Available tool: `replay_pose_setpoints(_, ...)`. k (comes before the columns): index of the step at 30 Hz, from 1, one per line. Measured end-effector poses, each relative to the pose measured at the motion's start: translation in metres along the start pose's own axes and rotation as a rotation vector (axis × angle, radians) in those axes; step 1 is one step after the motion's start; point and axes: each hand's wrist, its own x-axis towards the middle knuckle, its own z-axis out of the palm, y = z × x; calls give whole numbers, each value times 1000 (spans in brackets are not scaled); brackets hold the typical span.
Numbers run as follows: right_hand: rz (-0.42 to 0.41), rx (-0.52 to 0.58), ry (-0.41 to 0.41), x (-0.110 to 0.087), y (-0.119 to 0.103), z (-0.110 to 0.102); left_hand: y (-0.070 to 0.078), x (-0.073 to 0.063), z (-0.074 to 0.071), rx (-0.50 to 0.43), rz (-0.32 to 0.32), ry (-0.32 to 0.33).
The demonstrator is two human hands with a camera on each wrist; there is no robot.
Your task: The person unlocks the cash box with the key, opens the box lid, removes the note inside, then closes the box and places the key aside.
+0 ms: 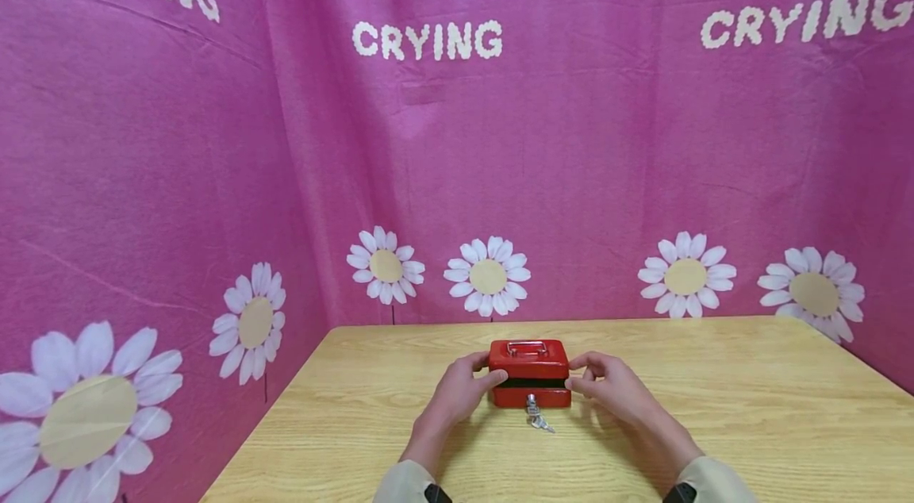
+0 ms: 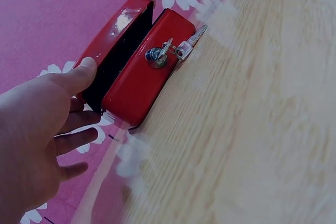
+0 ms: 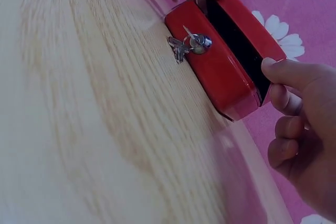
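Observation:
A small red metal cash box [image 1: 512, 398] sits on the table, its lid [image 1: 528, 365] partly raised and a dark gap showing along the front. On top of the lid is a silver carry handle [image 1: 527, 349]. A key is in the front lock [image 2: 156, 57], and a spare key [image 3: 179, 51] hangs from it on a ring. My left hand [image 1: 457, 392] holds the lid's left end, thumb on its front edge and fingers down the side. At the other end, my right hand [image 1: 617, 388] pinches the lid's corner with its thumb at the front. The inside is dark.
The wood-grain table [image 1: 343, 424] stretches out around the box. Behind it and to the left hangs a pink cloth [image 1: 571, 154] with white daisies and lettering, meeting the table's back edge.

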Motion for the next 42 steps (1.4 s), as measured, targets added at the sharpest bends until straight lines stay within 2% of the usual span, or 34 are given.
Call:
replay_pose_setpoints(5, 9, -8, -5, 0, -4, -1, 3, 0, -1, 6, -10, 51)
replay_pose_setpoints(12, 1, -34, 6, 2, -7, 0, 8, 0, 0, -4, -90, 178)
replay_pose_setpoints(17, 1, -30, -2, 1, -9, 1, 7, 1, 1, -29, -75, 252)
replay_pose_setpoints(25, 6, -1, 2, 2, -12, 0, 8, 4, 0, -143, -10, 226)
replay_pose_setpoints(35, -19, 19, -23, 4, -14, 1, 6, 5, -2, -143, 73, 204)
replay_pose_setpoints(38, -64, -2, -6, 3, -14, 3, 7, 5, -2, -138, 81, 180)
replay_pose_setpoints(42, -120, -29, 19, 1, -14, 5, 11, 4, -1, -149, 48, 144)
